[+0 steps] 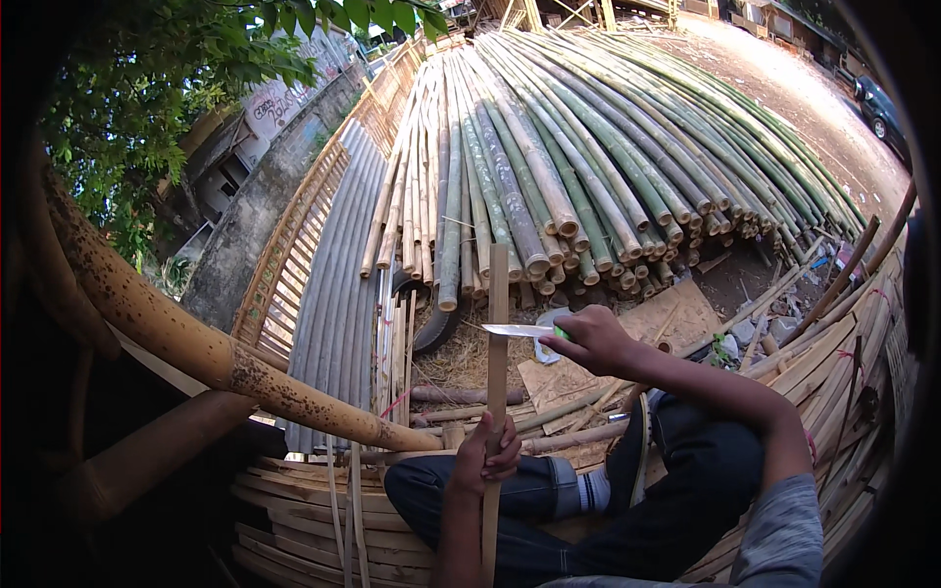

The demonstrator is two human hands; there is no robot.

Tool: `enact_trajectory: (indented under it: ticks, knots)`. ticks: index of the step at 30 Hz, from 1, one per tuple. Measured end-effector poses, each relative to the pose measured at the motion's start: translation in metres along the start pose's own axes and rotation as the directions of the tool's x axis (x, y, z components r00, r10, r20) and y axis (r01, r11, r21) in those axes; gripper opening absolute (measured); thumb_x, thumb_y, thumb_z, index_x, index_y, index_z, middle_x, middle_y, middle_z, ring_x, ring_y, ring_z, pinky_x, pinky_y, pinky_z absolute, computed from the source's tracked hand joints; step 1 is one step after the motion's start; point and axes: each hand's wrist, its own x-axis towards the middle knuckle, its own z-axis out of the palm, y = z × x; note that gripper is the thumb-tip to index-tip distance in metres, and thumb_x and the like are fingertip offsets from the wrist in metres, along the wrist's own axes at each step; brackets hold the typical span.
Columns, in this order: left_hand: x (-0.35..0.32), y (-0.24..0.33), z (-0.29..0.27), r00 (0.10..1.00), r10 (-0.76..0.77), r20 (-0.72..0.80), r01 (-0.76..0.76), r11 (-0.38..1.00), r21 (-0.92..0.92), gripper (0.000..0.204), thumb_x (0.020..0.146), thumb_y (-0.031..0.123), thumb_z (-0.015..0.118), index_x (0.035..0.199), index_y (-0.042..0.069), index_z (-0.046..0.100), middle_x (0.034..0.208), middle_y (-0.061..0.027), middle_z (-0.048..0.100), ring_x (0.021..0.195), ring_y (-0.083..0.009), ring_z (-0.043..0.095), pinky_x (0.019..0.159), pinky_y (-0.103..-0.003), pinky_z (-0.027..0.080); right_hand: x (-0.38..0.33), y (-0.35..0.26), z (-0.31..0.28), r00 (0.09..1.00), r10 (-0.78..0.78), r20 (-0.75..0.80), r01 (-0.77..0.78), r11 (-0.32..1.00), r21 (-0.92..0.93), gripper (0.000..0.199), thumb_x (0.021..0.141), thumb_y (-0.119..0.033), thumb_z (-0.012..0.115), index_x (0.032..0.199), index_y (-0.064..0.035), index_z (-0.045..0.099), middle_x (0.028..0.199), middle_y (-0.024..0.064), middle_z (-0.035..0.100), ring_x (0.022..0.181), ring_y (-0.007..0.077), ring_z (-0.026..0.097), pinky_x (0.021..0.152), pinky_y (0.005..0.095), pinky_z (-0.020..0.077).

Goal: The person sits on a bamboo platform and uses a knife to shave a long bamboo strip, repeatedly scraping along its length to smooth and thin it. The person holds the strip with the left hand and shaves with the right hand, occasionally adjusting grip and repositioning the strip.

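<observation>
My left hand [482, 453] is wrapped round a long flat bamboo strip [497, 377], which stands upright in front of me, its lower end running down past my forearm. In my right hand [595, 341] is a knife [515, 331] with a green handle, the fingers closed round that handle. The blade points left and lies across the strip, well above my left hand and below the strip's top end. Whether the edge bites into the bamboo I cannot tell.
Long bamboo poles [549, 147] lie in a big pile ahead. A thick bamboo pole [176, 333] slants across the left. Split bamboo strips [323, 519] surround my crossed legs. Corrugated sheets [338, 294], a black tyre [438, 331] and a cardboard piece [667, 318] lie beyond.
</observation>
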Motion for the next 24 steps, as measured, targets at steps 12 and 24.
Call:
enact_trajectory:
  ticks: [12, 24]
  knots:
    - [0.004, -0.017, 0.017, 0.968, 0.017, -0.251, 0.037, 0.977, 0.211, 0.05, 0.099, 0.056, 0.033, 0.079, 0.01, 0.038, 0.049, 0.0042, 0.026, 0.035, -0.0031, 0.019, 0.031, -0.018, 0.018, 0.005, -0.015, 0.031, 0.976, -0.064, 0.208, 0.061, 0.998, 0.021, 0.06, 0.094, -0.051, 0.046, 0.059, -0.0033, 0.055, 0.053, 0.0184, 0.053, 0.051, 0.0393, 0.056, 0.051, 0.0484, 0.044]
    - [0.007, -0.032, 0.0, 0.977, -0.09, -0.195, 0.084, 0.996, -0.038, 0.048, 0.1, 0.054, 0.034, 0.079, 0.01, 0.038, 0.049, 0.0043, 0.026, 0.033, -0.0035, 0.018, 0.03, -0.018, 0.017, -0.004, -0.009, 0.042, 0.941, 0.026, 0.337, -0.042, 0.998, 0.043, 0.061, 0.095, -0.052, 0.044, 0.063, -0.0026, 0.059, 0.054, 0.0203, 0.053, 0.055, 0.0416, 0.056, 0.055, 0.0498, 0.0441]
